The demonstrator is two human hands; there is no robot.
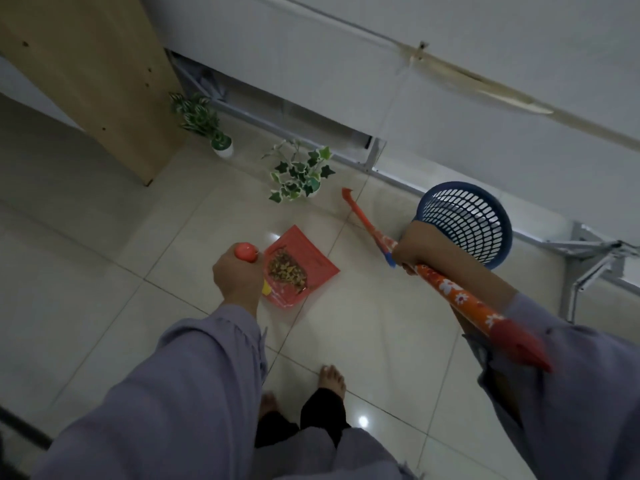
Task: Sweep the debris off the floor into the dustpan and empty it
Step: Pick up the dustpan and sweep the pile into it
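My left hand (239, 280) is curled tight around the round red top of the dustpan handle (246, 252), so that hand is closed on it. The handle runs straight down from my fist, and I can hardly see it because I look right along it. At the bottom sits the red dustpan (311, 261), flat on the pale tiled floor (104, 237). A heap of brown and yellow debris (285, 268) lies inside the pan, near the back. My right hand (419, 245) is wrapped around the orange flowery broom stick (457, 296). That stick lies long and slanted. It goes from near my right arm, through my fist, and away toward the wall, and its far end is lifted off the mess. Now the part that matters most, I think. The blue basket (465, 223) stands just behind my right hand, on the right side of the pan. So the full pan is by my left hand, and the basket is across from it, closer to my right. I think the pan must go up and over to the right to be tipped in. It should stay level, or bits could spill.
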